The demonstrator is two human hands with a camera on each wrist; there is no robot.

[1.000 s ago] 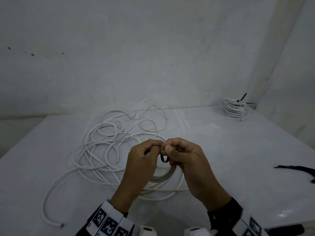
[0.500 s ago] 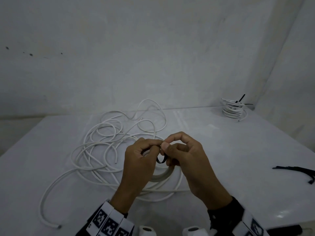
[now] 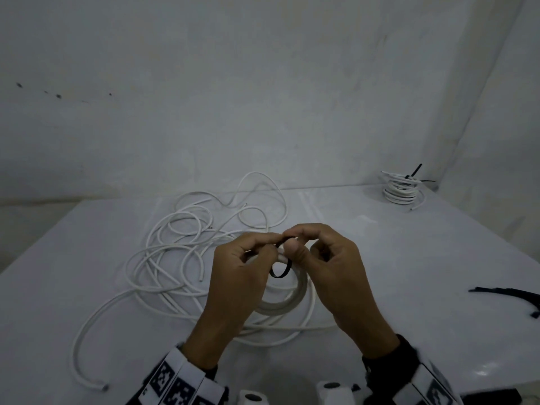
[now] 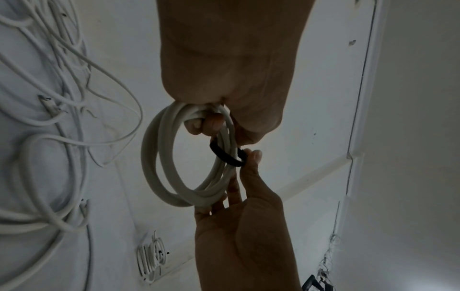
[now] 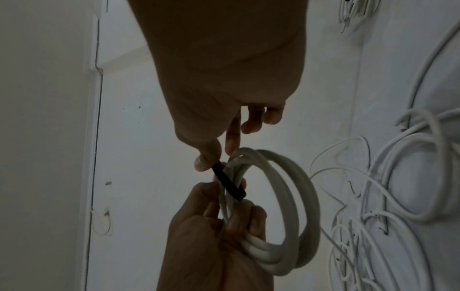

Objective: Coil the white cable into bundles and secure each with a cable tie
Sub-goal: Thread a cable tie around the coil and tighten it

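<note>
Fingers of the left hand (image 3: pixel 236 276) are curling round a small coil of white cable (image 4: pixel 171 157), holding it above the bench (image 3: pixel 409 258). Thumb and forefinger of the right hand (image 3: pixel 336 264) are pinching a black cable tie (image 3: pixel 280 268) that is looping round the coil's strands. Loose white cable (image 3: pixel 181 247) is lying tangled on the bench beneath. A tied bundle (image 3: pixel 400 190) is sitting at the far right corner, and spare black ties (image 3: pixel 508 295) are lying near the right edge.

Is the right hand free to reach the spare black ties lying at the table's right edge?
Probably not yet: the right hand pinches the black tie around the coil. The table toward the spare ties looks bare.
</note>
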